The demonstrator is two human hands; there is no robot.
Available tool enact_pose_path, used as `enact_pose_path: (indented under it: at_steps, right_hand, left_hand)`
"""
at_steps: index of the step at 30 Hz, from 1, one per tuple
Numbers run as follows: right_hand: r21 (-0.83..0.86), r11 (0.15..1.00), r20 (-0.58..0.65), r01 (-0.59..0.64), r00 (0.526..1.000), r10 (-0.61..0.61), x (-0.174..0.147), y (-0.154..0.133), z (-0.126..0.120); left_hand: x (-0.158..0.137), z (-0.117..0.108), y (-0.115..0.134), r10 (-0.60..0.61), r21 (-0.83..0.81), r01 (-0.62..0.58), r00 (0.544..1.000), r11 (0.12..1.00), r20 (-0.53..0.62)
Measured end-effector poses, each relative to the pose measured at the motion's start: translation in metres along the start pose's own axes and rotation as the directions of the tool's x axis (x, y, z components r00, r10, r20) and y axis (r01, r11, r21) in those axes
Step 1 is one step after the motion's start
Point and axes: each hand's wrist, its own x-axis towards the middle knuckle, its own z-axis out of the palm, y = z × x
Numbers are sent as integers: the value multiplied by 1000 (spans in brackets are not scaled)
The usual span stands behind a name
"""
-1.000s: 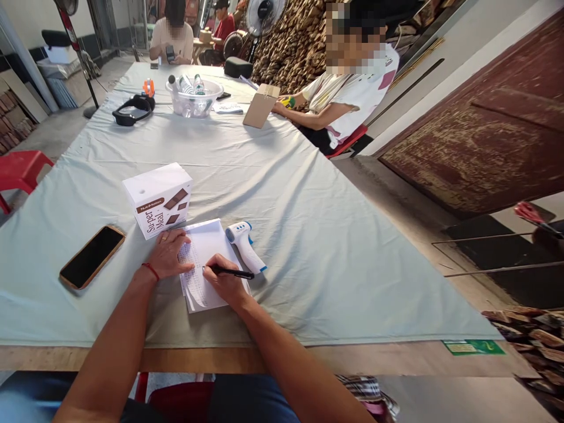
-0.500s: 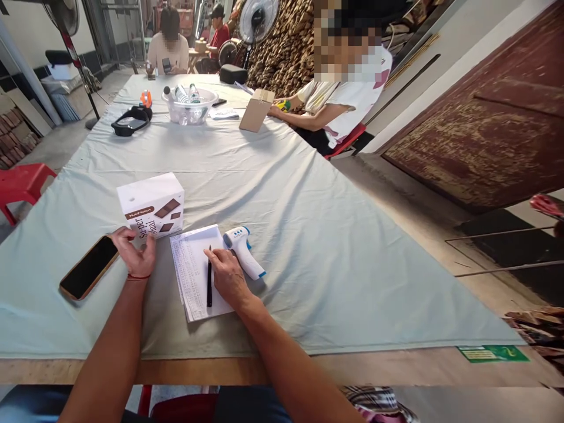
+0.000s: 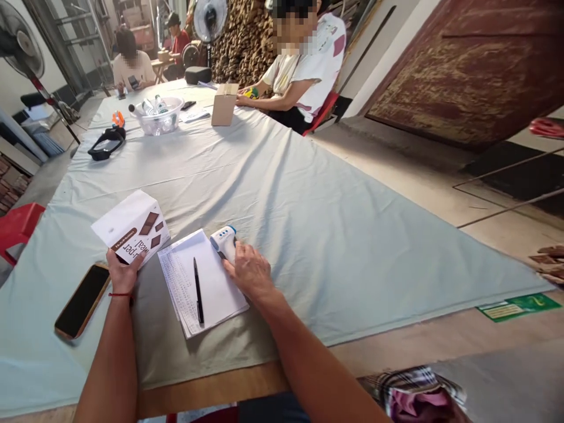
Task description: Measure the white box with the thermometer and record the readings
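Note:
My left hand (image 3: pixel 122 272) grips the near end of a white box (image 3: pixel 136 238) printed with brown bars, thumb on one side and fingers on the other. The box looks tilted. Over the handle of a white and blue infrared thermometer (image 3: pixel 225 242) lies my right hand (image 3: pixel 251 269), its fingers curled round it; the handle is mostly hidden. Between the hands, a black pen (image 3: pixel 198 294) rests on a stack of paper sheets (image 3: pixel 220 291), with handwriting along the left side. A smartphone (image 3: pixel 83 301) lies face up left of my left wrist.
A pale green cloth (image 3: pixel 343 247) covers the long table. Farther back are a clear plastic basin (image 3: pixel 150 124) with bottles, a black headset-like band (image 3: pixel 107 144) and a cardboard box (image 3: pixel 224 106). A person (image 3: pixel 295 82) sits at the right edge; others sit at the back.
My right hand has moved right, off the pen and paper, onto the thermometer. My left hand has closed on the white box, which has turned and tilted. The head view has shifted right.

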Motion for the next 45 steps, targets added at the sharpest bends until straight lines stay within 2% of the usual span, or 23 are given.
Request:
enact_pose_path:
  at_steps: [2,4,5,7,9,11,13,17,24,30,40,45]
  right_hand:
    - [159,987,18,-2,1000,-1,1,-6,-1]
    - [414,910,19,12,1000,-21,-1,-16,-2]
    - [562,827,33,20,998,-47,-4,-21,-3]
    - [813,583,100,5,984,-148,-11,-32,-3]
    - [935,351,170,-61,942,-289,-19,-41,-1]
    - [969,220,189,-110,905,-380,-26,-47,2]
    - [980,164,174,-116,898,-403,-30,-52,6]
    - [979,181,164,-96,896,-412,-29,-55,9]
    - [968,229,192,-100,885,-424,-26,-51,9]
    - [974,206,179,-96,883,-433,-28,-51,10]
    - [966,229,213,-121,875,-434,-30,-50,9]
    - [969,177,232,-170,870,-435,-30,-50,13]
  left_hand:
    - [-2,1,2,2,42,2,996,999,-92]
    - [-6,3,4,-12,22,16,987,1000,-161]
    - [-8,5,4,-20,-17,17,985,1000,-173]
    - [-14,8,5,-34,-142,12,988,990,-154]
    - [-19,12,7,-47,-264,20,994,964,-96]
    - [-22,14,9,-79,-289,65,996,955,-38]
    - [-24,15,11,-129,-219,128,992,967,9]
    - [-24,12,17,-184,-91,190,980,977,70]
    - [-25,12,18,-168,-97,178,980,979,102]
    - [-26,11,17,-162,-67,170,981,983,108]
    - [-26,11,20,-144,-86,156,981,984,128]
    - [-27,11,22,-169,-77,179,978,981,123]
